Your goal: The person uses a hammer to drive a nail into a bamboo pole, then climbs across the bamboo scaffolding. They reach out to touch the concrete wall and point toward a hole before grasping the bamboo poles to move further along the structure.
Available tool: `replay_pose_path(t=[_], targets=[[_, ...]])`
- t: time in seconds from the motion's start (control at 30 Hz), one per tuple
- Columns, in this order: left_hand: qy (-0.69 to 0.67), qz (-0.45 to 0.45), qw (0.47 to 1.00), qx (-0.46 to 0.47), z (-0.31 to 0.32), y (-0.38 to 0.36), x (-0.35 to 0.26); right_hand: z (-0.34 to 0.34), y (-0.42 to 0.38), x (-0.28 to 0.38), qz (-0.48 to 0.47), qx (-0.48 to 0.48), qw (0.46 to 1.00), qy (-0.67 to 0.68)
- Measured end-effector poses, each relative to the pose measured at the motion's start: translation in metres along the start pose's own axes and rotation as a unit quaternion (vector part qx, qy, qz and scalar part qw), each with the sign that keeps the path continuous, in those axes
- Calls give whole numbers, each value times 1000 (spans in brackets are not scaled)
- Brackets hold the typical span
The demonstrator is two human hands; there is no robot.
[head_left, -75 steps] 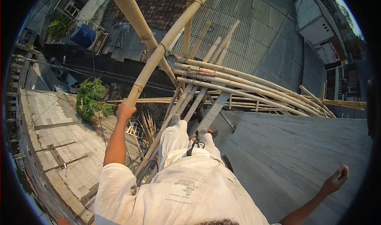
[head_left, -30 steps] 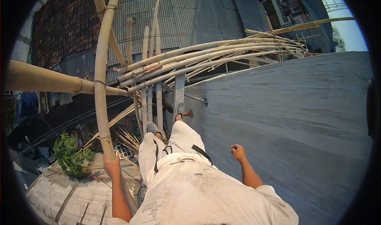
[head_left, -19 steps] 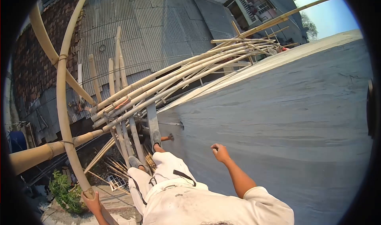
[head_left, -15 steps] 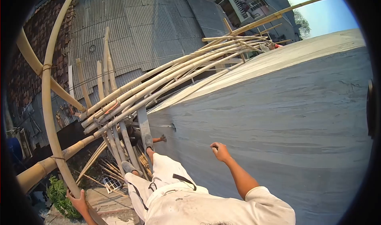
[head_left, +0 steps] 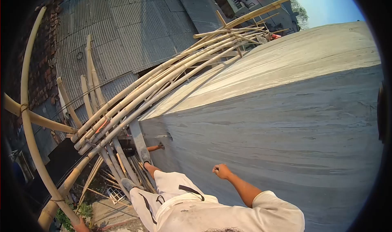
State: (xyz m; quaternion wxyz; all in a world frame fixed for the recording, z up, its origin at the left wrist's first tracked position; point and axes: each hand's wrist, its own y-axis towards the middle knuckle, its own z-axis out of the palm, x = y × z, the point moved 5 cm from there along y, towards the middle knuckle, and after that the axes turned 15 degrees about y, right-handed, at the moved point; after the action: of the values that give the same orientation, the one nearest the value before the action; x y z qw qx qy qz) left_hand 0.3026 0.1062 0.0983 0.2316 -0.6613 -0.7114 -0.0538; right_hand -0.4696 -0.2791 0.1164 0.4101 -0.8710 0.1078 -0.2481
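My left hand (head_left: 82, 226), partly cut off at the bottom edge, is closed on the upright bamboo pole (head_left: 36, 150) at the far left. In front of the grey plastered wall (head_left: 261, 150), my right hand (head_left: 221, 171) hangs with its fingers curled in. Whether it holds anything small is hidden. It does not appear to touch the wall. Below me, one shoe (head_left: 145, 155) rests on a narrow plank (head_left: 138, 136) and the other shoe (head_left: 128, 184) on bamboo poles.
Another person's hand (head_left: 161, 145) reaches to the wall below the plank. Bundled bamboo poles (head_left: 163, 82) run along the wall's top ledge (head_left: 277, 68). A corrugated roof (head_left: 122, 23) lies beyond. Far below are a white grille (head_left: 116, 194) and a green plant (head_left: 85, 210).
The view has turned, so the scaffold and upright pole sit further left and more of the ledge shows. My right hand stays curled, slightly lower in view; my left is nearer the bottom edge.
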Motion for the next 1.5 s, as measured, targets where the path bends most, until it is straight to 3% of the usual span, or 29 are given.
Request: replay_pose_path(t=[0.27,0.37,0.47,0.8,1.17,1.5], targets=[[9,9,1000,-13,-2,2,-1,4,-7,-51,46,59,993,-95],[6,14,1000,-21,-2,4,0,4,-14,-53,122,67,990,-33],[5,22,999,-29,-1,6,3,8,-3,-54,136,66,988,28],[-19,49,997,-56,-11,-5,2,23,19,-26,56,79,985,140],[-30,57,998,-27,-38,-29,-4,34,4,-58,102,89,969,207],[-35,52,998,-21,-25,-19,0,20,3,-64,88,96,980,153]])
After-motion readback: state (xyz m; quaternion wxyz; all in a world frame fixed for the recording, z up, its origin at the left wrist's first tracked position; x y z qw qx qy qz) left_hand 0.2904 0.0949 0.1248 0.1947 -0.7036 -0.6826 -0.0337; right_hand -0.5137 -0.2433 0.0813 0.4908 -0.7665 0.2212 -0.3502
